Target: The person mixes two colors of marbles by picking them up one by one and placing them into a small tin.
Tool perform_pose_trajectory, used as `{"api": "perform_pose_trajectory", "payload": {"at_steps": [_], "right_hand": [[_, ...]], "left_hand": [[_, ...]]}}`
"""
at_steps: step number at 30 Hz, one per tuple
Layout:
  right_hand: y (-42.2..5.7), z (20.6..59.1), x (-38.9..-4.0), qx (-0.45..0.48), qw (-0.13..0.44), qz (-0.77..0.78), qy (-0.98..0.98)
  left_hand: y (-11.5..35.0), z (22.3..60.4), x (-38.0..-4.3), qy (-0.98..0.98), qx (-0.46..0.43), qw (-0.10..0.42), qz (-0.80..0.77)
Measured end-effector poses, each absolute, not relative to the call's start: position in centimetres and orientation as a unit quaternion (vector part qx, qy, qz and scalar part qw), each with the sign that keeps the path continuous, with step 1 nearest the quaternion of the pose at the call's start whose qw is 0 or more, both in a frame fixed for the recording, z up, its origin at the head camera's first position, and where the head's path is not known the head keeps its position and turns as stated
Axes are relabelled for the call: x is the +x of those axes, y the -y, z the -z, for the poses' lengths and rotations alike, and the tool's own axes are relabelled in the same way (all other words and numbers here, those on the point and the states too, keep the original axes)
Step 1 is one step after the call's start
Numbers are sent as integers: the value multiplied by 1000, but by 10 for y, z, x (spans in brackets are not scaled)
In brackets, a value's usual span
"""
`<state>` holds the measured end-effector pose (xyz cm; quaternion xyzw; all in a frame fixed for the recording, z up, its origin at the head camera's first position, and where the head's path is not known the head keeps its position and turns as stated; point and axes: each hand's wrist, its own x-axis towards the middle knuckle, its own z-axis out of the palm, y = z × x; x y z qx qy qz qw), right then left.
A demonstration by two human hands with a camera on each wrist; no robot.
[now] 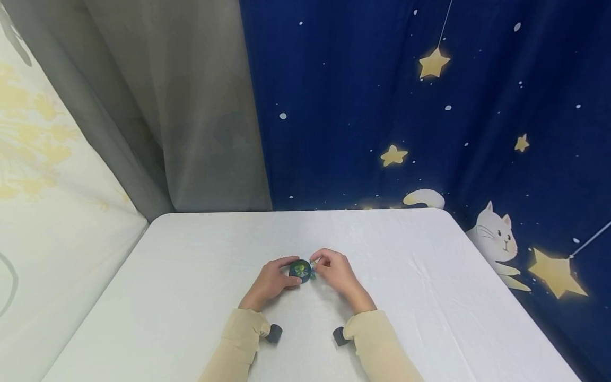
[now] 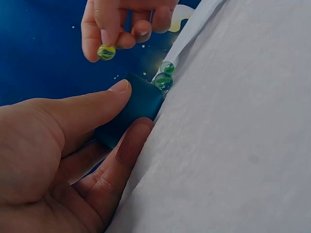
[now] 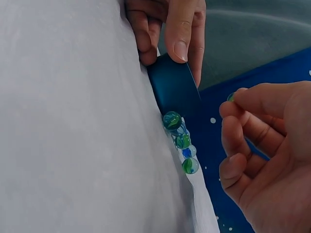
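Observation:
My left hand [image 1: 272, 277] grips a short, round, dark teal container [image 3: 170, 80], thumb on one side and fingers on the other. Its open top faces up in the head view, with marbles [image 1: 300, 270] showing inside. My right hand [image 1: 336, 271] pinches a yellow-green marble [image 2: 106, 52] between thumb and forefinger, just right of the container and above the table. Several clear glass marbles [image 3: 183, 141] with green and blue swirls lie on the table right beside the container, under the right hand.
A white cloth covers the table [image 1: 200, 254], whose far edge meets a grey curtain [image 1: 210, 132] and a dark blue curtain [image 1: 343, 106] with stars. Black wrist cameras sit at both cuffs, the left one [image 1: 274, 333] and the right one [image 1: 340, 336].

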<state>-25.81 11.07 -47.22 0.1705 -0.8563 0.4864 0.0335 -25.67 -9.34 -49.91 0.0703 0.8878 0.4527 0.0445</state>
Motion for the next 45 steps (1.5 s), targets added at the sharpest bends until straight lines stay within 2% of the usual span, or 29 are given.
{"api": "perform_pose_trajectory", "payload": {"at_steps": [27, 45], "right_hand": [[-96, 472, -258, 198, 52, -508, 836], [-102, 474, -263, 159, 64, -513, 841]], "left_hand": [[95, 498, -263, -890, 66, 50, -449], [98, 498, -263, -885, 84, 44, -455]]}}
